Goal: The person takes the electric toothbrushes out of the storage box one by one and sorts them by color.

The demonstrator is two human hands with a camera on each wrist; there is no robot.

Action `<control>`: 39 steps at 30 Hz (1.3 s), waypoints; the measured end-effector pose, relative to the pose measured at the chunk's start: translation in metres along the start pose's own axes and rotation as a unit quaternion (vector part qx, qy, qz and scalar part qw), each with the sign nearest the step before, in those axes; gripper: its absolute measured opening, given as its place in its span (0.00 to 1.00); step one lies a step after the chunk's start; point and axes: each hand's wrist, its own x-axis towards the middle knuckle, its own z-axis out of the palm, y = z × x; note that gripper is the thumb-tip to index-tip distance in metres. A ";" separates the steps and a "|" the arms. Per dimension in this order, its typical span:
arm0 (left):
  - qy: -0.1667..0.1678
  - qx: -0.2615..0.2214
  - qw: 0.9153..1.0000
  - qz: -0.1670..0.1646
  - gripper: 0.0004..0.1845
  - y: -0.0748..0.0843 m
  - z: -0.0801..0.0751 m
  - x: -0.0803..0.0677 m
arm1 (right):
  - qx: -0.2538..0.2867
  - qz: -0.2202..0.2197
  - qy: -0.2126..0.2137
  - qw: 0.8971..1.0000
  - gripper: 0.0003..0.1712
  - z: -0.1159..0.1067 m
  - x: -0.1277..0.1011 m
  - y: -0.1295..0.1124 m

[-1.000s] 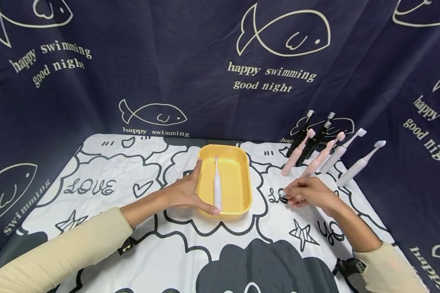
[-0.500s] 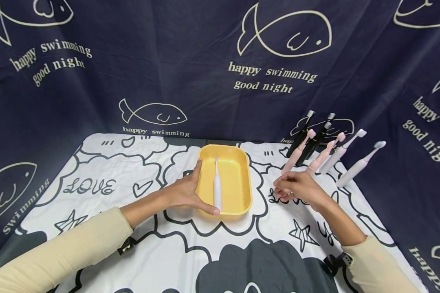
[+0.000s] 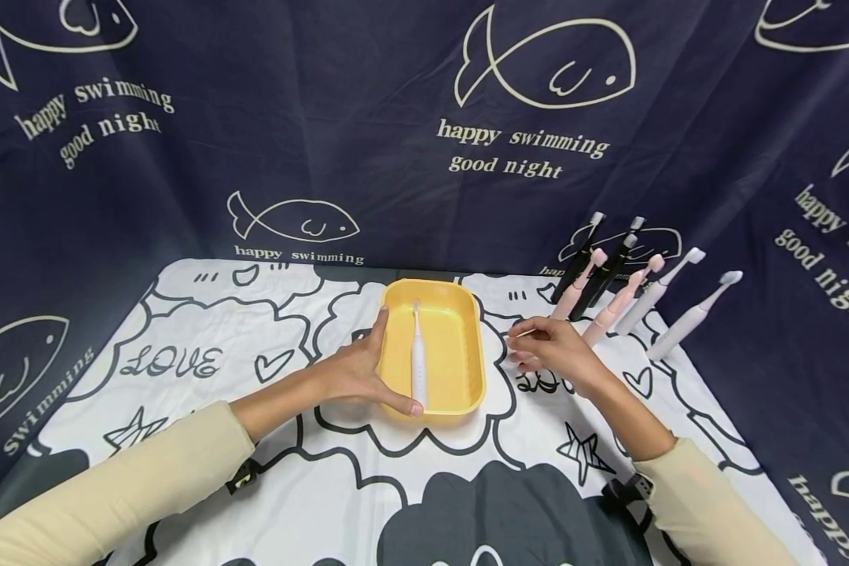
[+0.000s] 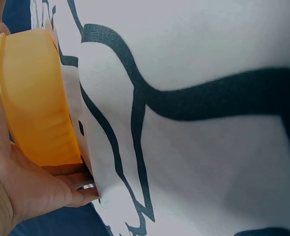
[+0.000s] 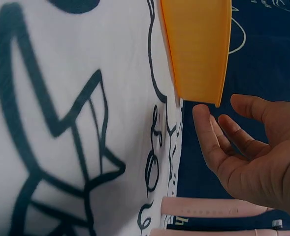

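A yellow tray [image 3: 458, 355] sits mid-table with a white electric toothbrush [image 3: 419, 358] lying lengthwise in it. My left hand [image 3: 370, 366] grips the tray's left side, index finger along the rim and thumb at the near corner. In the left wrist view the palm [image 4: 16, 187] presses the tray wall [image 4: 34, 98]. My right hand [image 3: 541, 347] hovers just right of the tray with relaxed fingers and holds nothing. The right wrist view shows its fingers [image 5: 243, 147] spread near the tray's corner [image 5: 199, 44].
Several toothbrushes [image 3: 611, 287], black, pink and white, lean against the dark fish-print curtain [image 3: 424, 141] at the back right; pink ones [image 5: 213, 209] show below the right hand. A black-and-white cartoon cloth [image 3: 467, 487] covers the table.
My right hand has risen off the cloth and moved left and farther back, toward the tray's right side. The left hand and the tray have stayed put.
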 end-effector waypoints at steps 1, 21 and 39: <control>0.001 0.000 1.000 -0.001 0.96 0.000 0.000 0.000 | 0.001 -0.003 0.002 1.000 0.25 0.001 0.001 -0.001; -0.004 0.009 1.000 -0.016 0.96 0.003 -0.001 0.000 | 0.003 0.002 0.015 1.000 0.26 0.034 0.022 -0.019; -0.003 0.010 1.000 -0.018 0.95 0.001 0.000 0.001 | -0.032 -0.022 0.088 0.995 0.22 0.059 0.036 -0.033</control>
